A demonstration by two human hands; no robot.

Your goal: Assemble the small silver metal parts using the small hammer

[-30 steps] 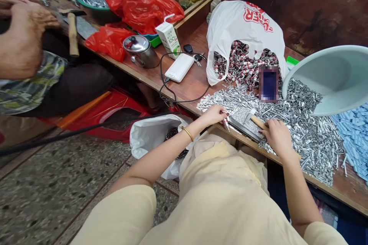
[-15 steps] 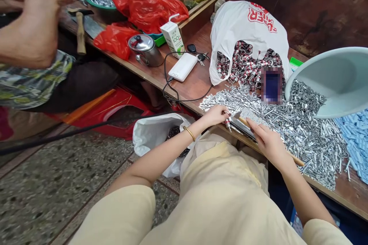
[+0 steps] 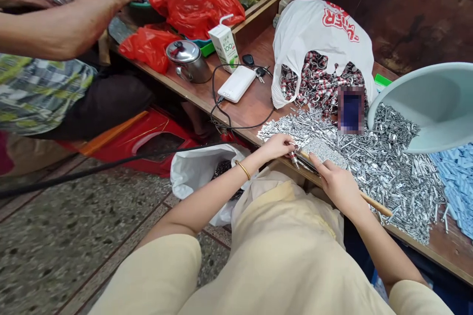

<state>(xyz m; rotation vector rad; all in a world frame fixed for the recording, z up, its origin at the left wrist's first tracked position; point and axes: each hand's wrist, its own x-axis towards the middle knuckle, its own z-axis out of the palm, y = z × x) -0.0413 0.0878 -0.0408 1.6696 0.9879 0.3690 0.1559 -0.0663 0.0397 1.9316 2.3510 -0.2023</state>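
Note:
My left hand (image 3: 280, 146) is closed in a pinch at the front edge of the bench. From its fingertips hangs a small red-and-silver metal fitting (image 3: 294, 159) with a ring. Just to the right, my right hand (image 3: 338, 183) is closed around a wooden-handled tool (image 3: 376, 204), whose handle sticks out behind the hand. Its front end is too small and covered to name. A dark metal piece (image 3: 309, 163) lies at the bench edge between my hands. Beyond them spreads a heap of small silver metal parts (image 3: 384, 172).
A white plastic bag (image 3: 295, 24) of red-and-silver fittings stands behind the heap, beside a tipped pale basin (image 3: 443, 103). Blue strips (image 3: 458, 182) lie at right. A power bank (image 3: 237, 83), metal mug (image 3: 189, 66) and drink carton (image 3: 224, 47) stand left. A co-worker's arm (image 3: 66, 34) reaches in.
My right hand has shifted slightly left with the tool, closer to my left hand. The co-worker's hand has moved right, to the green basin. My left hand stays nearly in place.

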